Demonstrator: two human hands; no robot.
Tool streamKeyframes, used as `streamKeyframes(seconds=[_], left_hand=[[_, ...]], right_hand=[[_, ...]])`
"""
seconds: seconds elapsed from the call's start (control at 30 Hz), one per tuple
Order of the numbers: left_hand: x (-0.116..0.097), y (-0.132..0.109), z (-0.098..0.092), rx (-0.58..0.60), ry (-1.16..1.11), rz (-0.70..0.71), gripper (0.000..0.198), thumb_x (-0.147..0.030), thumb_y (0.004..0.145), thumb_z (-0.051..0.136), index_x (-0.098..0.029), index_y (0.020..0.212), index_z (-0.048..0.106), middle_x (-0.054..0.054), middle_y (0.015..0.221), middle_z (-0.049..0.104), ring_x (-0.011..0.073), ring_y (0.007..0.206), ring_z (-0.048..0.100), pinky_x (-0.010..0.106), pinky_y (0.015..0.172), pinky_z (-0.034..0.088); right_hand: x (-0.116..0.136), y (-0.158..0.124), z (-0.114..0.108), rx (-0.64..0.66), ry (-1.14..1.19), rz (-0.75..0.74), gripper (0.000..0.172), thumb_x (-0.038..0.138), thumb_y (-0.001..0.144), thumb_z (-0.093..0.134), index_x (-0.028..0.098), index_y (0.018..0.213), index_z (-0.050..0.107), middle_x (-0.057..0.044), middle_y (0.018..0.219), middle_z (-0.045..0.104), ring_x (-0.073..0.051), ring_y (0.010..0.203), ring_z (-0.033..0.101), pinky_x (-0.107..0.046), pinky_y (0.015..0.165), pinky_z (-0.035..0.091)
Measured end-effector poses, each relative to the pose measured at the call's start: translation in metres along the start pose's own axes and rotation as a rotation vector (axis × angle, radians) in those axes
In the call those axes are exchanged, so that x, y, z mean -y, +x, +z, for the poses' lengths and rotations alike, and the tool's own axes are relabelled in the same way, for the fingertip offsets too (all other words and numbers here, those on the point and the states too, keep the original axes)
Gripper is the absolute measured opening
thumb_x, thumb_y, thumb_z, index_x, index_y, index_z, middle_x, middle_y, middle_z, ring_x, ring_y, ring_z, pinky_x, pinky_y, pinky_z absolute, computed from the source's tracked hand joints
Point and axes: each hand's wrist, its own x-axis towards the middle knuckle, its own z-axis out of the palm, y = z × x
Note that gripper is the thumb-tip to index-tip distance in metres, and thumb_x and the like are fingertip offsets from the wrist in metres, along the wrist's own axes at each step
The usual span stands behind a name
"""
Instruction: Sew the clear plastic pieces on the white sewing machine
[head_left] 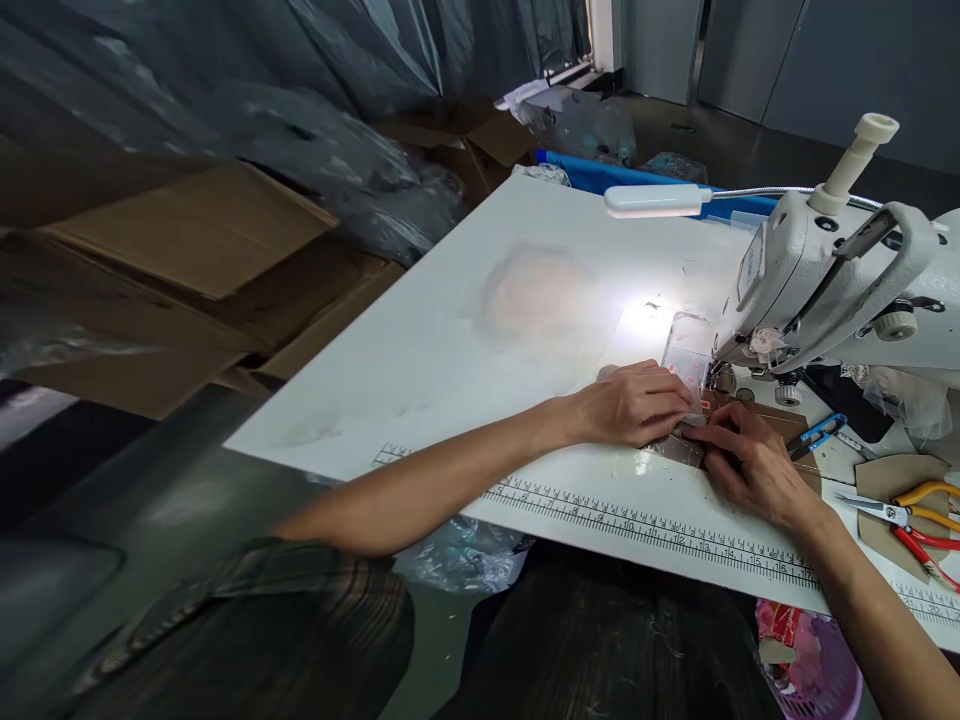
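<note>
My left hand (636, 403) lies on the white sewing table (480, 330), its fingers pressed together on a small clear plastic piece (686, 365) just in front of the needle area. My right hand (750, 462) rests close beside it, fingers curled and pinching the same piece over a brown cardboard strip (780, 420). The white sewing machine (840, 280) stands directly behind both hands, and its lamp (656, 200) lights the spot.
Blue thread snips (819, 435) lie right of my hands. Scissors with yellow and red handles (915, 520) sit on cardboard at the far right. A printed ruler (652, 520) runs along the table's front edge. Cardboard boxes (195, 260) and plastic sheeting fill the left; a pink basket (817, 680) is below.
</note>
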Motion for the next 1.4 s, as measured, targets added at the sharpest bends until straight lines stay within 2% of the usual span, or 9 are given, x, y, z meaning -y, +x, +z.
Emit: streamKeyframes(seconds=[0.13,0.27,0.47,0.7,0.93,1.1,1.17,1.3,1.4], left_hand=[[0.000,-0.001,-0.002,0.145,0.055,0.051,0.021,-0.010,0.087,0.048,-0.020,0.090,0.067,0.001,0.097,0.076,0.0138,0.080,0.065,0.032,0.076,0.045],[-0.001,0.000,-0.004,0.202,0.069,0.039,0.016,-0.022,0.094,0.053,-0.022,0.090,0.069,0.000,0.098,0.076,0.0141,0.080,0.064,0.033,0.079,0.042],[0.000,-0.003,-0.003,0.150,0.115,0.074,0.019,-0.026,0.097,0.054,-0.023,0.088,0.070,-0.001,0.099,0.076,0.0133,0.082,0.063,0.034,0.084,0.040],[-0.004,-0.002,-0.005,0.156,0.117,0.086,0.020,-0.026,0.097,0.053,-0.024,0.089,0.070,-0.001,0.098,0.075,0.0123,0.078,0.062,0.034,0.081,0.041],[-0.007,0.000,-0.007,0.158,0.148,0.123,0.021,-0.024,0.097,0.054,-0.023,0.084,0.071,-0.001,0.091,0.076,0.0120,0.074,0.062,0.033,0.076,0.040],[-0.006,-0.002,-0.005,0.203,0.109,0.088,0.021,-0.026,0.098,0.053,-0.025,0.088,0.071,-0.001,0.101,0.076,0.0132,0.083,0.065,0.033,0.079,0.042],[-0.007,-0.002,-0.003,0.170,0.109,0.099,0.020,-0.027,0.098,0.054,-0.024,0.089,0.071,-0.001,0.100,0.077,0.0134,0.083,0.065,0.032,0.078,0.043],[-0.009,-0.003,-0.001,0.066,0.155,0.139,0.017,-0.026,0.098,0.055,-0.022,0.092,0.071,-0.001,0.096,0.076,0.0131,0.077,0.063,0.032,0.076,0.043],[-0.010,-0.002,-0.001,0.100,0.168,0.121,0.020,-0.027,0.099,0.053,-0.023,0.091,0.071,-0.002,0.096,0.076,0.0128,0.079,0.064,0.033,0.079,0.043]], right_hand=[[-0.007,0.000,-0.007,0.017,0.130,0.046,0.034,0.015,0.087,0.047,0.025,0.105,0.075,-0.008,0.099,0.063,-0.020,0.090,0.063,-0.036,0.077,0.056],[-0.014,0.001,-0.009,-0.048,0.151,0.116,0.038,0.015,0.090,0.045,0.024,0.115,0.071,-0.008,0.101,0.062,-0.018,0.091,0.063,-0.035,0.082,0.057],[-0.017,0.001,-0.002,0.032,-0.060,0.121,0.041,0.018,0.091,0.044,0.021,0.125,0.067,-0.012,0.107,0.061,-0.020,0.087,0.061,-0.035,0.071,0.057],[-0.013,0.001,-0.002,0.039,-0.100,0.102,0.040,0.021,0.094,0.041,0.017,0.125,0.066,-0.014,0.104,0.058,-0.022,0.087,0.059,-0.039,0.073,0.058],[-0.007,0.002,0.001,0.057,-0.214,0.109,0.038,0.017,0.093,0.042,0.021,0.125,0.061,-0.013,0.104,0.058,-0.023,0.086,0.058,-0.041,0.076,0.057],[-0.006,0.003,0.002,0.043,-0.246,0.101,0.038,0.013,0.091,0.042,0.015,0.123,0.062,-0.015,0.101,0.058,-0.024,0.086,0.058,-0.042,0.075,0.057],[-0.006,0.002,0.002,0.034,-0.237,0.097,0.038,0.013,0.090,0.042,0.013,0.123,0.062,-0.016,0.101,0.058,-0.025,0.086,0.058,-0.043,0.076,0.058],[-0.006,0.000,0.004,0.014,-0.186,0.125,0.038,0.013,0.091,0.042,0.019,0.123,0.061,-0.014,0.103,0.058,-0.025,0.091,0.058,-0.044,0.080,0.058],[-0.006,0.000,0.004,0.011,-0.146,0.145,0.039,0.013,0.090,0.043,0.022,0.123,0.062,-0.013,0.105,0.058,-0.025,0.095,0.058,-0.046,0.083,0.057]])
